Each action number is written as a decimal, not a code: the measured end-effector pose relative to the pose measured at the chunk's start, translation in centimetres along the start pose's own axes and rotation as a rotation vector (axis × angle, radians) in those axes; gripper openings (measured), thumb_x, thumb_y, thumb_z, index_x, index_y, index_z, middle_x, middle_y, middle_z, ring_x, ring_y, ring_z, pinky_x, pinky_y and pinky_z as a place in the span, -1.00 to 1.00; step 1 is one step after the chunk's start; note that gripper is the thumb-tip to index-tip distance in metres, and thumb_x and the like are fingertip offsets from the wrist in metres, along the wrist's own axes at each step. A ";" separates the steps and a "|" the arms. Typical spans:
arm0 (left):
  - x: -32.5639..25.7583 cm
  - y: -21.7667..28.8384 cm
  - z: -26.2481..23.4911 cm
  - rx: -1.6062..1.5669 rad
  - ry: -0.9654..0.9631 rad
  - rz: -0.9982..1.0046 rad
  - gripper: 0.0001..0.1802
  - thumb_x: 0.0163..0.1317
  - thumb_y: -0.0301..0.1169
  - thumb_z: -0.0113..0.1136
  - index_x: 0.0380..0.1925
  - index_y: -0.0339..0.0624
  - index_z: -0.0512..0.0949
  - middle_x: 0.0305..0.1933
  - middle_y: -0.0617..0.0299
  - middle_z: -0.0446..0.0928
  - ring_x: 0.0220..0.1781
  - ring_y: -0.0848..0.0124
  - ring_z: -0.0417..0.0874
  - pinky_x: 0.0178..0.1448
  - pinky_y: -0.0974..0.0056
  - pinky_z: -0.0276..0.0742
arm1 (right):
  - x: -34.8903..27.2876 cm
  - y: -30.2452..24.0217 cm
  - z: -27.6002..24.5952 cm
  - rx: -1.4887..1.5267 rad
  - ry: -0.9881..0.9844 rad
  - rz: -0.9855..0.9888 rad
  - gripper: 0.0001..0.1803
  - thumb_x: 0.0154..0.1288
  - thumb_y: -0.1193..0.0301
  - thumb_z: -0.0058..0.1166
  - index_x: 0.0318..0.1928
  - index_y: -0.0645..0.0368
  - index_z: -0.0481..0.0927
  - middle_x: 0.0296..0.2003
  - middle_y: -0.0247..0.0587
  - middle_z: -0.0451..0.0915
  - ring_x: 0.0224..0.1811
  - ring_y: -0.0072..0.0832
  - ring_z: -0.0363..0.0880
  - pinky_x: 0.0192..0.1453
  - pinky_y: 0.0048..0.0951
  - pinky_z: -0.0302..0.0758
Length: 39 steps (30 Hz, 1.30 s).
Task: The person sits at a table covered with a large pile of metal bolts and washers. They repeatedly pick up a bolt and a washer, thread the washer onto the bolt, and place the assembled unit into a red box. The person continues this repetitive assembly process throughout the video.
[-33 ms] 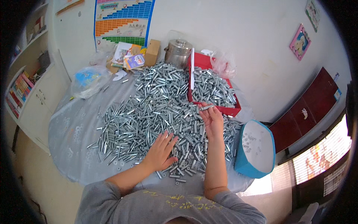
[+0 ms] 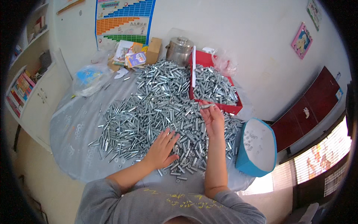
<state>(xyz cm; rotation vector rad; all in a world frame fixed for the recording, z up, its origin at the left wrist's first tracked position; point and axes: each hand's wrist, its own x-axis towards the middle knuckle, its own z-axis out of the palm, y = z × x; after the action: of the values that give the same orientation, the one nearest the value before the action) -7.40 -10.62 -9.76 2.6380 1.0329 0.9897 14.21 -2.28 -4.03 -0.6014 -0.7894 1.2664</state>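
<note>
A wide heap of short silvery metal tubes (image 2: 130, 119) covers the middle of the table. My left hand (image 2: 162, 149) lies flat on the near part of the heap, fingers spread, holding nothing. My right hand (image 2: 213, 119) is raised palm-up over the heap's right side, by the near corner of the red box. Between its fingertips it holds one metal tube (image 2: 207, 106), roughly level. The red box (image 2: 234, 109) behind it is full of similar tubes. A few small ring-shaped pieces (image 2: 120, 165) lie near the heap's front edge.
To the right stands a blue box (image 2: 257, 170) with a white inside and several small rings in it. At the back are a lidded metal pot (image 2: 179, 50), books (image 2: 135, 59), a cardboard box (image 2: 153, 50) and plastic bags (image 2: 89, 79). A grey cloth (image 2: 71, 145) covers the round table.
The whole view has shifted very slightly. Both hands stay in nearly the same place, the right one still holding the metal tube.
</note>
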 end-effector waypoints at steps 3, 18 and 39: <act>0.8 1.4 -1.9 -0.068 0.056 -0.025 -0.30 0.19 -0.03 -0.08 0.15 -0.38 0.15 0.18 -0.19 0.19 0.26 -0.16 0.12 0.30 -0.01 0.03 | -1.8 -0.8 3.1 0.065 0.011 -0.070 -0.78 0.32 0.38 -0.13 -0.11 0.25 0.31 -0.18 -0.18 0.50 -0.13 -0.46 0.52 -0.06 -0.38 0.55; 10.3 3.7 -4.3 -0.866 0.476 -0.251 -0.17 0.24 0.21 -0.50 0.12 -0.42 0.06 0.03 0.02 0.20 0.11 0.32 0.25 0.18 0.29 0.14 | -3.4 2.0 10.1 -0.080 -0.097 -0.258 -0.81 0.24 0.50 -0.03 -0.15 0.27 0.34 -0.28 -0.25 0.50 -0.28 -0.62 0.46 -0.29 -0.64 0.41; 12.7 2.3 -5.4 -0.304 0.042 -0.447 -0.55 0.14 -0.13 0.06 -0.31 -0.37 0.26 -0.33 -0.13 0.33 -0.32 -0.06 0.45 -0.30 0.04 0.35 | -2.1 -3.6 7.2 -0.754 -0.162 -0.409 -0.81 0.07 0.54 0.01 -0.24 0.25 0.53 -0.49 -0.33 0.53 -0.51 -0.67 0.45 -0.46 -0.64 0.36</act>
<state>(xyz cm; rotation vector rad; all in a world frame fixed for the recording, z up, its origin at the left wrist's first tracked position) -2.55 -4.68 1.91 2.0311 1.2868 1.0026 10.39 -5.26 2.70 -0.8821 -1.4640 0.6188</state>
